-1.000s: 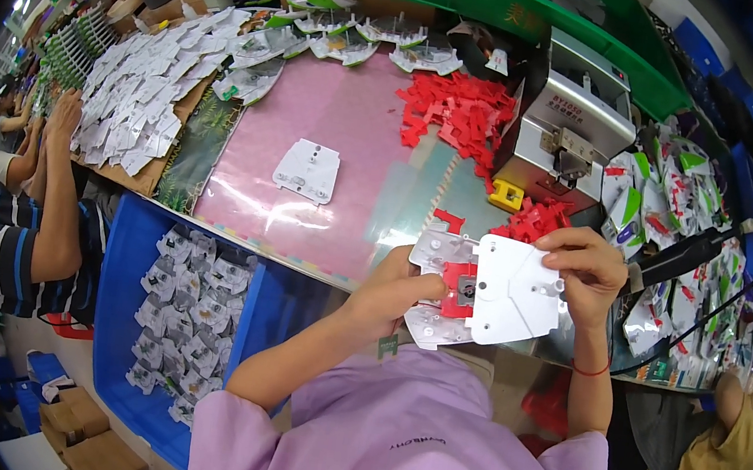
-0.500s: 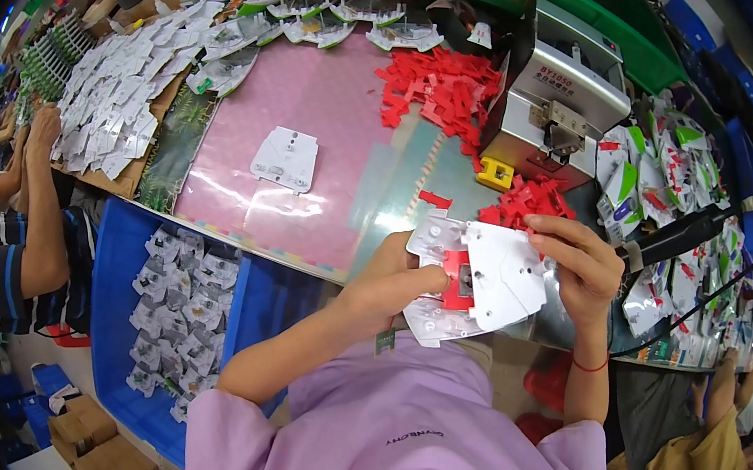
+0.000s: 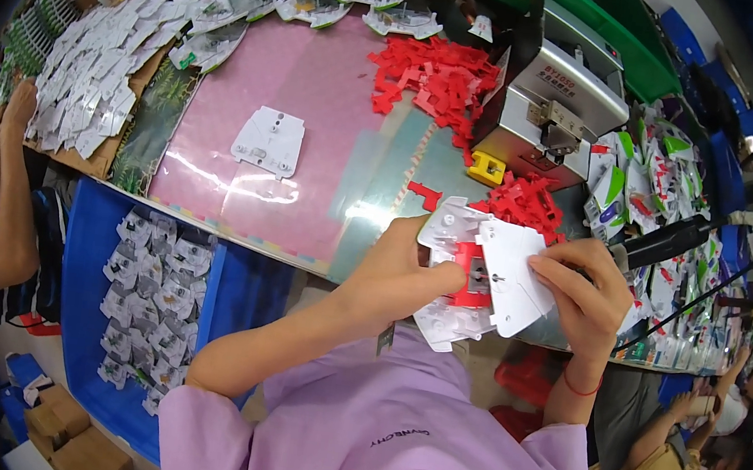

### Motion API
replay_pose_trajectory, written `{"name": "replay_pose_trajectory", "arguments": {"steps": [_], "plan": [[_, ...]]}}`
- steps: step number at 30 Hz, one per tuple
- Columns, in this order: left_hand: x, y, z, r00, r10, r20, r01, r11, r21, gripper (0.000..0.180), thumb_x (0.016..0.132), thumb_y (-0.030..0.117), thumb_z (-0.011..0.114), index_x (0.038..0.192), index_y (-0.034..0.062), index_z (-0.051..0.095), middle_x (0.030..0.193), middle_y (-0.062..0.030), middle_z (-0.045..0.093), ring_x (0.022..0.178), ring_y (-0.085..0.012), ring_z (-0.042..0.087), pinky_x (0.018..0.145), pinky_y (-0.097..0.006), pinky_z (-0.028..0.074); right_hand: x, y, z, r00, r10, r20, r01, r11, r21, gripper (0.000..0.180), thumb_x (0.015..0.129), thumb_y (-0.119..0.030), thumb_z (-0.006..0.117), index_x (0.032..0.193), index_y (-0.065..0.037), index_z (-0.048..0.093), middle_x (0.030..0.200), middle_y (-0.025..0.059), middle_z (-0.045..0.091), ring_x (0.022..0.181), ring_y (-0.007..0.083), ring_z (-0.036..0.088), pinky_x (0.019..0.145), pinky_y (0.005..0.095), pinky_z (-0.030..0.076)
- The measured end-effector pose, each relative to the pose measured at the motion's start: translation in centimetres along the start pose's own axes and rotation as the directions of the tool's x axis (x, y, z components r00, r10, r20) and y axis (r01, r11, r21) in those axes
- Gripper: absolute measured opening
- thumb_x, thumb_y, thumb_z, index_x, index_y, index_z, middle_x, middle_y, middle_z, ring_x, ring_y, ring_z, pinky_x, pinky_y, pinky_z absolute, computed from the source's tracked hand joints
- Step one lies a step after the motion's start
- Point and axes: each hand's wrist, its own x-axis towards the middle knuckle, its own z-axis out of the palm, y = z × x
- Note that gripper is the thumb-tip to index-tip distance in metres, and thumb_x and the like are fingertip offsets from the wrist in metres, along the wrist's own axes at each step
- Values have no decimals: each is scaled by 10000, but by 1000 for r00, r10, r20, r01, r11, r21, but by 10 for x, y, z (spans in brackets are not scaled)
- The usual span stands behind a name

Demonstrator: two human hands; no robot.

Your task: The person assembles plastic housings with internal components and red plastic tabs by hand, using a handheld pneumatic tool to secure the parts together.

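Observation:
My left hand [image 3: 400,275] is closed around a white plastic housing [image 3: 454,228], with its thumb beside a red plastic piece [image 3: 472,297] set in the housing's middle. A flat white cover plate [image 3: 518,295] overlaps the housing's right side. My right hand [image 3: 584,293] pinches this plate at its right edge, fingertips on its upper face. I cannot tell whether plate and housing are joined. Another white plate [image 3: 270,140] lies alone on the pink part of the table, and a single red piece [image 3: 424,196] rests just above the housing.
Red pieces lie in a large pile [image 3: 438,78] and a smaller one [image 3: 526,205], near a silver machine [image 3: 553,97] and a yellow block [image 3: 486,169]. White parts [image 3: 106,61] cover the left side. A blue bin [image 3: 87,293] stands below; white-green assemblies [image 3: 656,175] crowd the right. People work at both sides.
The cover plate has tilted more and looks narrower, its right edge raised by my right hand. My left hand still grips the housing. The whole view has shifted slightly.

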Motion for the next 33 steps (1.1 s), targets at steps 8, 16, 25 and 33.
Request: {"name": "replay_pose_trajectory", "arguments": {"steps": [8, 16, 25, 33], "plan": [[0, 5, 3, 999, 23, 26, -23, 1000, 3, 291, 677, 32, 500, 956, -52, 501, 808, -39, 554, 707, -75, 496, 621, -240, 417, -2, -4, -3, 994, -24, -110, 24, 1000, -8, 237, 521, 21, 653, 755, -18, 653, 706, 87, 579, 622, 209, 552, 537, 275, 433], [0, 6, 3, 999, 26, 41, -27, 1000, 12, 272, 678, 43, 500, 932, -54, 505, 788, -33, 548, 691, -76, 494, 611, -240, 418, -7, -6, 3, 985, -28, -168, 27, 1000, -9, 241, 510, 28, 663, 748, 0, 648, 700, 99, 587, 607, 203, 549, 527, 263, 427], [3, 5, 6, 999, 12, 30, -13, 999, 37, 265, 677, 46, 495, 924, -48, 508, 766, -25, 540, 681, -69, 488, 591, -236, 410, -10, -8, 4, 989, -38, -146, 29, 997, -66, 260, 494, 33, 638, 751, -7, 644, 716, 94, 585, 608, 206, 547, 534, 259, 440], [3, -2, 3, 999, -8, 51, 9, 1000, -12, 294, 678, 40, 491, 957, -53, 506, 804, -37, 555, 705, -75, 505, 615, -242, 425, -8, -15, -3, 999, -12, -39, 8, 994, -109, 260, 499, 20, 632, 754, -29, 647, 695, 70, 567, 607, 203, 539, 518, 261, 430]]}}
